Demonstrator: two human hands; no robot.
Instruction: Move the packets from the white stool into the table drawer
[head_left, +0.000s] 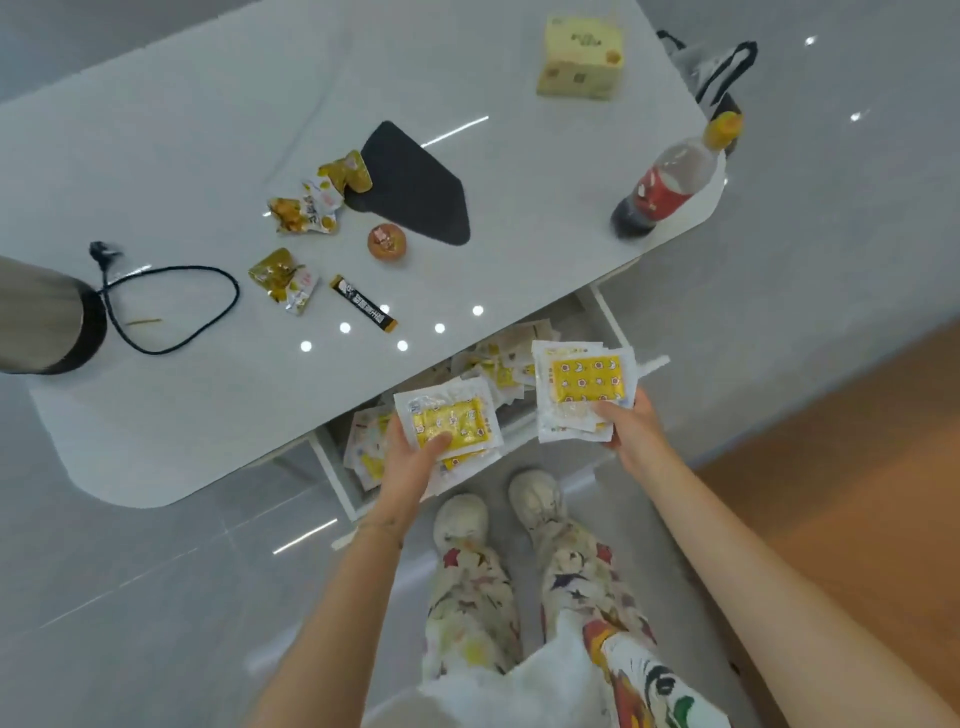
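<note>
The left hand (410, 467) has its grip closed on the left stack (449, 421) of packets: the thumb presses on the yellow top face and the fingers go under it (they are hidden by the stack). This stack is held flat, above the near left part of the open drawer (332, 478), which is pulled out from under the bench (182, 415). In the drawer, loose packets (493, 364) lie in an untidy heap, higher at the back, I think.

The right stack (584, 389) is held over the right part of the drawer. The right hand (628, 421) pinches it at the near edge only, thumb on top, so this grip looks less secure than the left one.

The step in hand seems to be putting both stacks down into the drawer. To do it well, I would lower each stack until it almost touches the heap and open the grip only then. The wrappers look smooth, so a stack dropped from above may spread and slide over the low front wall to the floor. It is better to set them toward the back and keep them flat, so the drawer can close later. The white stool is not in view, so I cannot tell how many packets remain there.
</note>
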